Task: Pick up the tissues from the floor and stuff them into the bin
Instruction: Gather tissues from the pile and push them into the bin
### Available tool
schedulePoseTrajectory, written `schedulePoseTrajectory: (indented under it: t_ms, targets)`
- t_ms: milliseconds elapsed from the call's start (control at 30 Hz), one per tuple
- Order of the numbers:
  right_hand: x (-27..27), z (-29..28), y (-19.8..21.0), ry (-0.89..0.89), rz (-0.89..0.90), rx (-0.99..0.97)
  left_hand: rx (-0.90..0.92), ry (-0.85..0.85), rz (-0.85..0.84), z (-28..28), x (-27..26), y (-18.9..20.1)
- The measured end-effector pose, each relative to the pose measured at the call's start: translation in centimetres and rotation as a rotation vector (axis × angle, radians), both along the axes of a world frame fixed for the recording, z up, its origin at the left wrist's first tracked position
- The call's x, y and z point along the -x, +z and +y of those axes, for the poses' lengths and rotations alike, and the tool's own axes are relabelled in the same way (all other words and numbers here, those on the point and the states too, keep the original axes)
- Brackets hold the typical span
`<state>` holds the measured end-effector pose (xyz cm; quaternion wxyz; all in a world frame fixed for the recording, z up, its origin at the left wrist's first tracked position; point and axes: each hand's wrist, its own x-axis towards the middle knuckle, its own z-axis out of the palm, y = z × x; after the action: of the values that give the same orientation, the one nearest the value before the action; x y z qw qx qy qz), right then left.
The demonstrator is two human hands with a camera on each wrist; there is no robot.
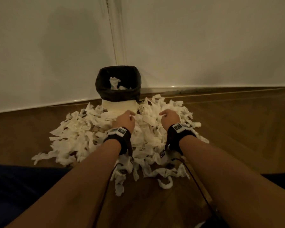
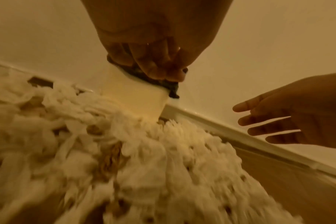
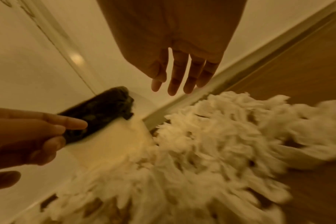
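Wooden floor (image 1: pixel 237 129) under heaped tissues (image 1: pixel 82 134) fronting the bin (image 1: pixel 120 106); left hand (image 1: pixel 124 120) seemingly loosely curled, right hand (image 1: pixel 169 116) spread, both empty.

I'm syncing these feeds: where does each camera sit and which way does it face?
Head: worn on the head, facing down-forward at bin, tissues, both forearms, left hand, right hand.
Left wrist: along the left hand toward bin and wall; right hand enters at right.
Right wrist: along the right hand's straight fingers; left hand at left.
All share bin and tissues.
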<state>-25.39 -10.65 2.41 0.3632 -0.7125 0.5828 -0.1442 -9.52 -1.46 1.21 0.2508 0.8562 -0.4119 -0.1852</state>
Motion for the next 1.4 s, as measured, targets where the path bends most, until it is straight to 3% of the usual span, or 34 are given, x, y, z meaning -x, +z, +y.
schedulePoseTrajectory:
  t_ms: [167, 267, 400, 500, 667, 767, 933, 1033, 1167, 1400]
  targets:
    - [4.6, 2.1, -2.9, -0.111, 0.1, -0.235, -0.104, -0.163, 0.135, 1.9, 5.6, -4.3]
    - [6.9, 3.7, -5.0, -0.155, 0.124, -0.3, -0.193, -0.218, 0.075, 3.3, 7.5, -6.4]
    - [8.9, 6.3, -8.0, -0.063, 0.375, -0.266, -0.319, -0.193, 0.038, 6.1, 8.0, -9.0]
    - [8.5, 8.3, -9.7, -0.021, 0.435, -0.275, -0.368, -0.087, 0.004, 8.3, 7.9, -10.4]
    - [7.8, 11.5, -12.1, -0.212, 0.436, -0.328, -0.334, 0.156, -0.066, 10.8, 9.0, -11.0]
    - [7.6, 12.4, -13.3, -0.226, 0.444, -0.37, -0.353, 0.316, -0.078, 11.8, 9.7, -11.3]
    - [7.4, 13.2, -14.4, -0.216, 0.463, -0.479, -0.366, 0.634, 0.164, 12.6, 9.8, -12.6]
    - [7.2, 13.5, -14.6, -0.119, 0.507, -0.451, -0.376, 0.74, 0.305, 12.5, 9.6, -13.2]
    - [6.7, 13.7, -14.7, -0.023, 0.524, -0.391, -0.48, 0.709, 0.421, 12.4, 9.3, -13.3]
    - [4.3, 14.1, -14.5, 0.001, 0.34, -0.385, -0.405, 0.498, 0.407, 11.9, 9.7, -13.1]
